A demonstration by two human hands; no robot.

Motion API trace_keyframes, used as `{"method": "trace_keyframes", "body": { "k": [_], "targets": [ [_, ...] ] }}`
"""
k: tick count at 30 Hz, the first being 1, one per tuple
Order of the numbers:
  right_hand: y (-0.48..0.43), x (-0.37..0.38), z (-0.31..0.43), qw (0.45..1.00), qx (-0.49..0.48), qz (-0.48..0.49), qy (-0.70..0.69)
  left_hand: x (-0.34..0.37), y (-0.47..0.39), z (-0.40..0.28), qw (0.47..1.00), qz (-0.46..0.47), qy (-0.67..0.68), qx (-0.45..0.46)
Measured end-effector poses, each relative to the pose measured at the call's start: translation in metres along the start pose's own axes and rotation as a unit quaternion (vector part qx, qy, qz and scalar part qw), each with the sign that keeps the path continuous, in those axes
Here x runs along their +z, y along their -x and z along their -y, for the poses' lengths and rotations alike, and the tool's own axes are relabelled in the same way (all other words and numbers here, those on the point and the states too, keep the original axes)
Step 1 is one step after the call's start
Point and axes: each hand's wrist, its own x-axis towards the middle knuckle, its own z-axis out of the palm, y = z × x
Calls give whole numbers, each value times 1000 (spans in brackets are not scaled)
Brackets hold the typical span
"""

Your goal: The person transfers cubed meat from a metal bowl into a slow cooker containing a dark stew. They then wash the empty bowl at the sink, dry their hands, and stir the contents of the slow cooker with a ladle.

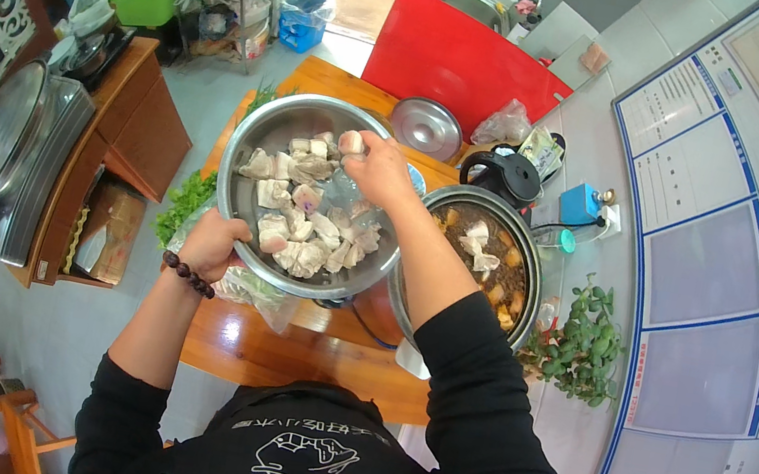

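My left hand [212, 247] grips the near-left rim of a wide stainless steel basin [253, 139], with a bead bracelet at the wrist. Pale chunks of meat [305, 224] lie in the basin with a little liquid. At its far right side, my right hand [380, 167] pinches one meat chunk [352, 142] between thumb and fingers. To the right of the basin, a round pot [535, 280] holds dark broth [501, 239] with browned pieces. Some pale meat pieces [480, 247] rest on top of the broth. My right forearm crosses over the pot's left edge and hides part of it.
A wooden table [297, 359] carries everything. Behind the pot are a black electric kettle [508, 176], a metal lid [427, 128] and a red board [456, 60]. Leafy greens [187, 207] and a plastic bag [262, 296] lie by the basin. A potted plant [585, 342] stands right.
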Motion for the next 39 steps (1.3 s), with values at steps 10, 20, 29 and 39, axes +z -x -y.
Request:
{"method": "trace_keyframes", "body": {
  "k": [10,20,29,39],
  "targets": [
    [49,-86,-31,995,92,-22,-31,12,6,-5,998,-31,-58,-14],
    [174,-94,-107,979,121,4,163,6,0,3,992,-88,-85,-21],
    [217,-85,-97,974,103,88,184,2,1,-4,996,-53,-74,-27],
    [67,-31,-3,994,-48,91,28,-2,-1,1,999,18,-44,11]
  ]
}}
